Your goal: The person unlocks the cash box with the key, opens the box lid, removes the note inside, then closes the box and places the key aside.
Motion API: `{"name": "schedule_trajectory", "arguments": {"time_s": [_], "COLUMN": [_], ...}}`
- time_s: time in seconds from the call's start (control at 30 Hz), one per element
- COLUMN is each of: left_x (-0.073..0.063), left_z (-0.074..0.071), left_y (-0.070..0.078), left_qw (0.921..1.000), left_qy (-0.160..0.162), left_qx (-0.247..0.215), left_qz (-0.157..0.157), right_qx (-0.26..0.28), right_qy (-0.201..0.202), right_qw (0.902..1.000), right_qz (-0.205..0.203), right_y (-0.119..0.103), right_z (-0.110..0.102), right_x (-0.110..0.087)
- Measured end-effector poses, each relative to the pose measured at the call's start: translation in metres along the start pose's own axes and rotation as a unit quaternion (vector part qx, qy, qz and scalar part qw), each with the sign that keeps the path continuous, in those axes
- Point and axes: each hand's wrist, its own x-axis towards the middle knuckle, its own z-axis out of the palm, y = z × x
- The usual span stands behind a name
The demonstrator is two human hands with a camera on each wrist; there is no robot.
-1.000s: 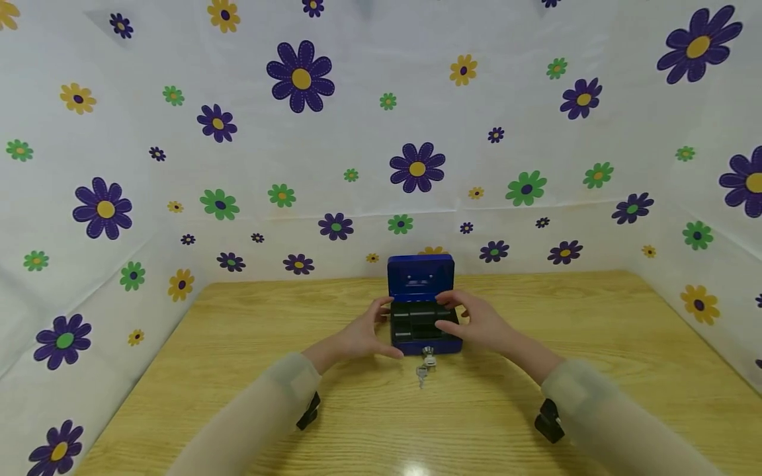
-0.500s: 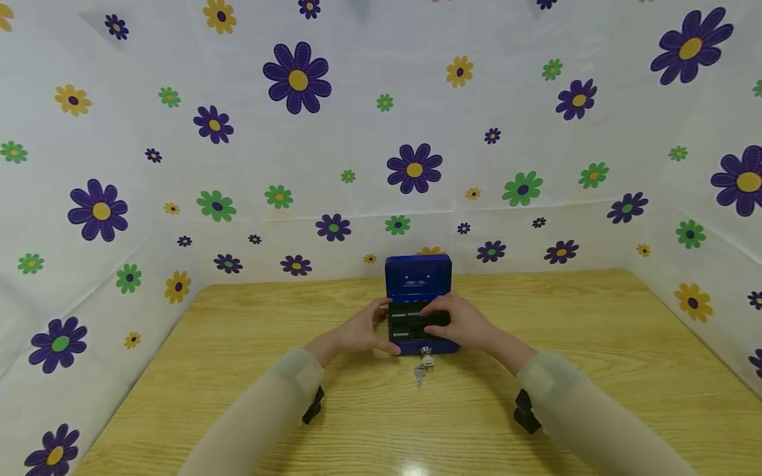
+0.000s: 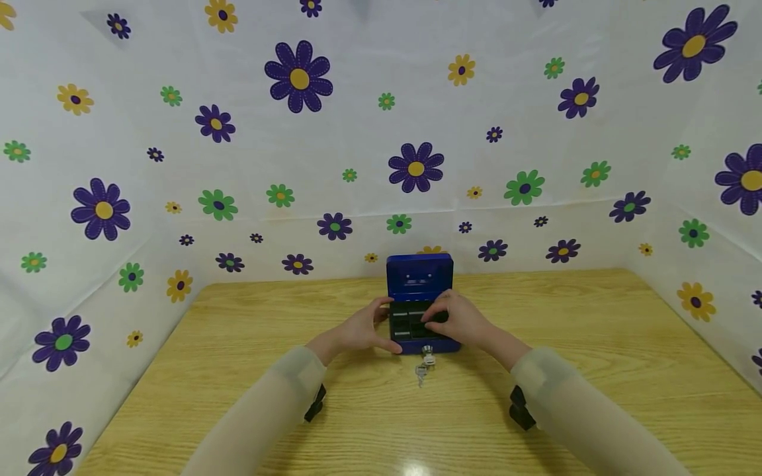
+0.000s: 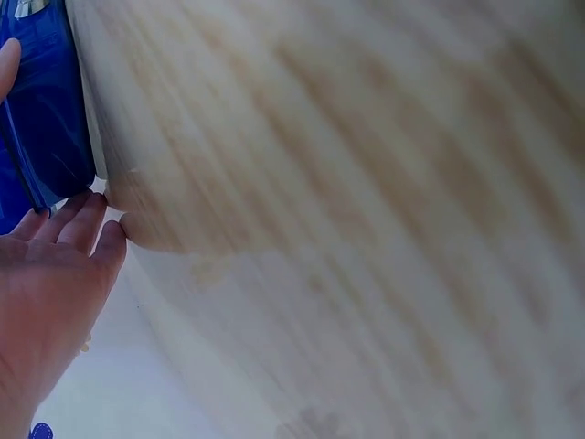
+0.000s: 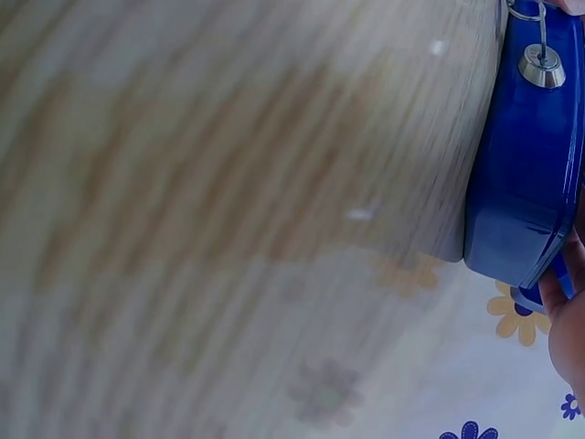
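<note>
A blue metal cash box [image 3: 445,346] stands on the table with its lid [image 3: 419,271] raised. Inside it lies a black compartmented coin tray [image 3: 401,326]. My left hand [image 3: 362,328] holds the box by its left end, thumb at the front corner and fingers toward the back; the left wrist view shows its fingertips at the blue wall. My right hand [image 3: 467,324] reaches over the box from the right, thumb and forefinger pinched together at the middle of the tray, covering its right part. From the front lock [image 5: 542,66] hangs a ring with keys [image 3: 421,371].
The wooden table [image 3: 369,410] reaches back to a white cloth [image 3: 339,158] with printed flowers, which also rises on both sides. The open lid stands close to the back cloth. Black wrist cameras [image 3: 522,408] sit under both sleeves.
My right hand has moved left over the tray, and its thumb and forefinger have closed together there. My left hand has come against the box's left end. The box has stayed put.
</note>
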Motion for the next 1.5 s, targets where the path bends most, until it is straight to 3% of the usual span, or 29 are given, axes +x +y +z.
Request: {"name": "schedule_trajectory", "arguments": {"time_s": [0.47,0.77,1.1,1.5], "left_x": [0.002,0.004,0.003,0.000], "left_z": [-0.002,-0.003,-0.002,0.000], "left_y": [0.004,0.001,-0.001,0.001], "left_qw": [0.9997,0.9997,0.9998,1.0000], "left_qy": [-0.003,-0.007,-0.012,-0.002], "left_qx": [-0.019,-0.021,-0.014,-0.002], "left_qz": [0.013,0.006,-0.003,-0.006], "right_qx": [0.000,0.003,0.000,-0.033], "right_qy": [0.010,0.022,0.043,0.056], "right_qw": [0.9996,0.9978,0.9978,0.9977], "right_qz": [-0.028,-0.062,-0.050,-0.019], "right_y": [0.002,-0.004,0.003,0.030], "right_z": [-0.005,-0.022,-0.054,-0.085], "right_x": [0.003,0.000,-0.018,-0.052]}}
